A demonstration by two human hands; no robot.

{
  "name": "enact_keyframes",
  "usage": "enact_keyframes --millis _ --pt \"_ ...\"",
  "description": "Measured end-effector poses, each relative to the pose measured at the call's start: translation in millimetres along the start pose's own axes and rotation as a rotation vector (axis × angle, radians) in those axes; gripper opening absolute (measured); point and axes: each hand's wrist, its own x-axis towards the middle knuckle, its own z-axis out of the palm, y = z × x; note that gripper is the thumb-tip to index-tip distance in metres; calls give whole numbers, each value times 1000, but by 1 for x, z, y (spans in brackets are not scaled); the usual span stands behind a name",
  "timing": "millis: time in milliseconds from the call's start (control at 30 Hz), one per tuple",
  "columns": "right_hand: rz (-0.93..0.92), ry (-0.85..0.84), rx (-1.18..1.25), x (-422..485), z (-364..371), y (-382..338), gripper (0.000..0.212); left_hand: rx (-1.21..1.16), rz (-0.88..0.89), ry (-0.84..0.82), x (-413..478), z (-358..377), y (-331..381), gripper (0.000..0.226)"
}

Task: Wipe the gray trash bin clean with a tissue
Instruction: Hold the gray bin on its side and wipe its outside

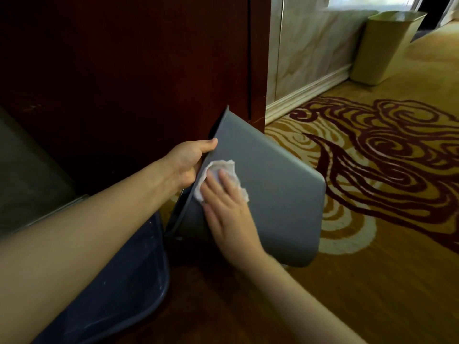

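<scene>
The gray trash bin (273, 184) lies tipped on its side over the carpet, one flat outer wall facing up and its rim pointing left toward the dark wood. My left hand (191, 160) grips that rim, thumb on the outer wall, fingers hidden inside. A crumpled white tissue (223, 170) lies on the upper left part of the wall. My right hand (228, 207) presses flat on the tissue with fingers spread; the tissue shows above and beside the fingertips.
A dark red wooden cabinet (124, 70) stands right behind the bin. A dark blue bin (124, 281) sits under my left forearm. A beige waste bin (387, 45) stands by the marble wall at the far right. Patterned carpet (385, 170) spreads to the right.
</scene>
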Motion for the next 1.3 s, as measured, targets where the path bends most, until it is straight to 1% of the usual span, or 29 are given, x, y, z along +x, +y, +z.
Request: enact_keyframes --millis 100,267,333,433,567,667,700,767,833,900,967,1033,1067,1133,1200,1233,1300 --pt "-5 20 -165 -31 14 -11 50 61 0 4 -3 5 4 24" --pt "16 90 -258 -67 25 6 48 148 35 106 -3 15 5 30" --pt "121 128 -253 -81 21 21 47 222 66 147 -1 12 2 31" --pt "354 232 -216 -92 9 46 44 305 119 193 2 9 -3 32" --pt "569 343 -88 -95 -6 76 40 264 183 269 2 13 -6 29" --pt "745 364 -8 -87 -15 100 38 224 253 312 -2 13 -7 28" --pt "799 372 25 -85 -16 107 33 221 286 317 -3 12 -7 29" --pt "898 403 125 -77 -18 116 24 211 352 294 -5 6 -8 27" --pt "979 405 198 -69 -17 123 23 207 395 225 -8 -4 -15 26" --pt "1023 403 247 -67 -18 129 23 216 409 131 -12 -15 -25 25" --pt "1052 443 285 -68 -22 130 24 208 388 71 -15 -29 -36 24" --pt "1025 533 268 -67 -31 122 25 186 358 28 -17 -43 -42 24" --pt "963 579 230 -63 -37 115 24 181 342 5 -19 -50 -44 23" --pt "761 616 137 -45 -47 89 20 195 311 -47 -21 -63 -47 24" --pt "524 588 77 -18 -52 54 16 204 280 -94 -23 -73 -50 26" --pt "417 557 54 -1 -51 38 18 204 266 -118 -23 -76 -51 28" --pt "227 481 19 33 -48 9 32 208 247 -148 -25 -77 -53 29"
